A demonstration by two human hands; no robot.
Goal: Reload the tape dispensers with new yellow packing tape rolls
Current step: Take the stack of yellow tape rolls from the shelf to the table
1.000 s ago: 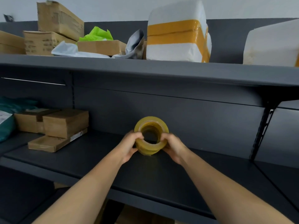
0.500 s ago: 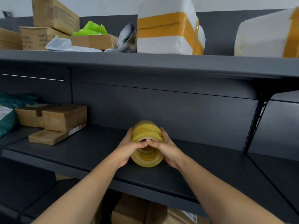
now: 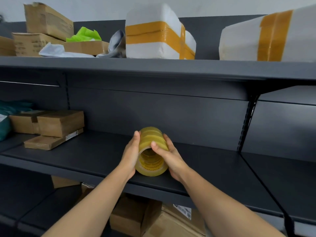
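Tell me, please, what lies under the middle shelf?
Cardboard boxes, one bearing a white label, stand below the shelf; the shelf hides their far parts and anything behind.

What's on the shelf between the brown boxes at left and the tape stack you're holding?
Head view: only bare dark shelf between the boxes and the tape stack, up to the left hand holding it.
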